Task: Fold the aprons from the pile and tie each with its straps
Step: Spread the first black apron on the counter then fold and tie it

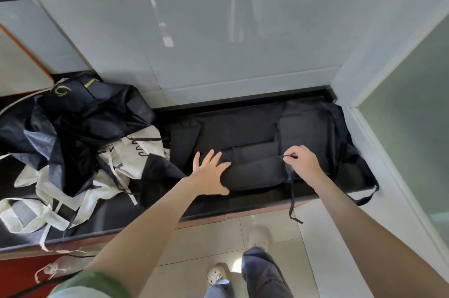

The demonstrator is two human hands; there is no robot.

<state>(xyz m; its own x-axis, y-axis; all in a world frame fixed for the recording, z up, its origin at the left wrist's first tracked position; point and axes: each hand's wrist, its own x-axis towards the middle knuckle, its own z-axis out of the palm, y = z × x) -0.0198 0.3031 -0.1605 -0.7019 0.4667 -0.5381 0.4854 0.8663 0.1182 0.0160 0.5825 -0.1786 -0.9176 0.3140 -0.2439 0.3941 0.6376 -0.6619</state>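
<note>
Apron (255, 169) lies folded on counter (109, 221), right hand (302, 161) pinching strap (292, 191).

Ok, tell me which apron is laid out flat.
The black apron under both hands: the left hand presses it, the right hand pinches its strap. The rest lie crumpled in the pile to its left.

A black countertop (114, 218) runs across the middle of the frame, set against a glossy grey tiled wall (218, 30). A frosted greenish glass panel (413, 115) stands at the right edge. An orange-edged board (19, 64) lies upper left. A red cabinet front (17, 273) shows lower left. Pale floor tiles (211, 237) fill the lower centre.
</note>
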